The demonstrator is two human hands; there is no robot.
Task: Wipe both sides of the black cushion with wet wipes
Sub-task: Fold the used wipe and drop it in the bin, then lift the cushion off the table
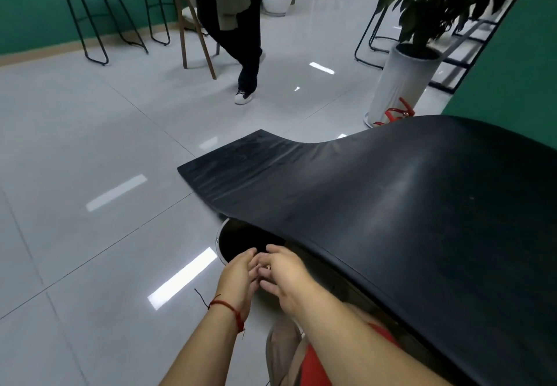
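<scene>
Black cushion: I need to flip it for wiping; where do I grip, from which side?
I'd grip the black cushion by its thin near long edge, coming from the left beside the bin: that edge overhangs unsupported there, so fingers can curl under.

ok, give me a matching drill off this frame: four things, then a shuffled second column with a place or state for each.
1. long black padded cushion
2. round dark waste bin
3. thin red string bracelet
4. tall white cylindrical planter

a. worn just behind the left hand
b. on the floor, partly under the cushion's edge
c. holds a leafy plant
d. draped in a curve at right

Pairs: 1-d, 2-b, 3-a, 4-c
</scene>
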